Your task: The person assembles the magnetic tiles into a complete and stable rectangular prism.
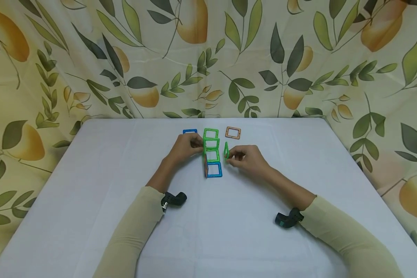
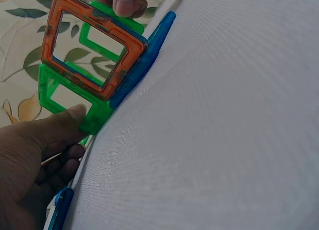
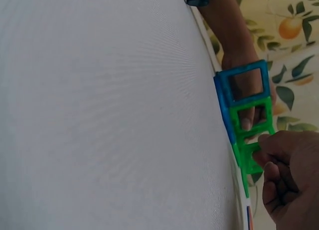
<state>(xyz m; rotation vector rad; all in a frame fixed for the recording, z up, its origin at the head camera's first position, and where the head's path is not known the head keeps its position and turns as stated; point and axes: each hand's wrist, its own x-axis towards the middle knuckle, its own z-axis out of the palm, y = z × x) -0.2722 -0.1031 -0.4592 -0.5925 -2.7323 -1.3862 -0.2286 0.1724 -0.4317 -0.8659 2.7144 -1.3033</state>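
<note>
Square magnetic tiles with hollow centres form a row in the head view. Green tiles point(image 1: 211, 138) make up its far part, and a flat blue tile point(image 1: 214, 176) is at the near end. Along the row's left side stands an upright orange tile point(image 2: 48, 40), beside an upright green tile point(image 2: 45, 88). My left hand point(image 1: 189, 147) pinches that green tile, thumb on its near face; the other fingers are partly hidden. To the right of the row, my right hand point(image 1: 248, 159) pinches a separate green tile point(image 1: 226, 151) upright between thumb and fingers.
A blue tile point(image 1: 190, 131) lies beyond my left hand, partly covered by it. An orange tile point(image 1: 233, 138) lies flat at the back right. White cloth covers the table point(image 1: 257, 239), and a patterned curtain point(image 1: 208, 77) hangs behind its far edge.
</note>
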